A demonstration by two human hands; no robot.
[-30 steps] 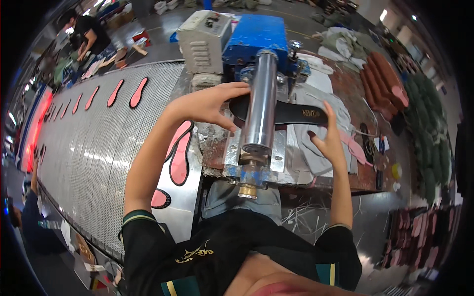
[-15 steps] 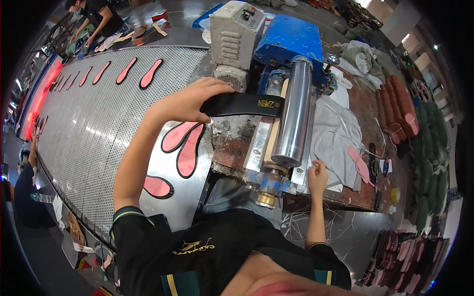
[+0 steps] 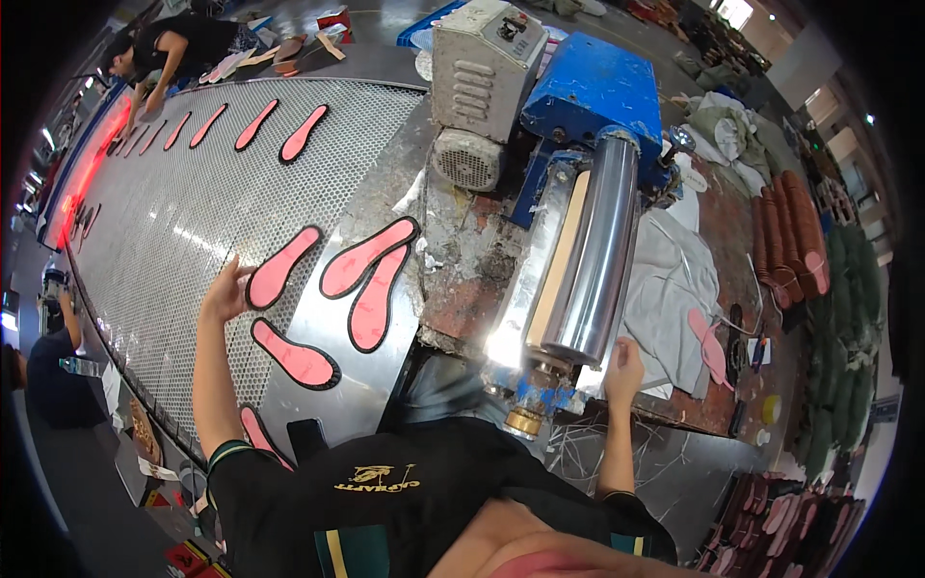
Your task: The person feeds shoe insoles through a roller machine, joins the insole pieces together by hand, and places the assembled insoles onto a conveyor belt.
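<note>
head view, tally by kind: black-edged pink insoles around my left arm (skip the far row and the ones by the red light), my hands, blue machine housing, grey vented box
Pink insoles: 5, one only partly visible
Hands (left hand, right hand): 2
Blue housing: 1
Grey vented box: 1
Total: 9

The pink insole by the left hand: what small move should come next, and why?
Probably settle that pink insole flat and let go: the left hand is at its left edge, its pink side faces up, and other insoles lie pink side up on the same mesh belt. Whether the fingers grip it is unclear.
</note>
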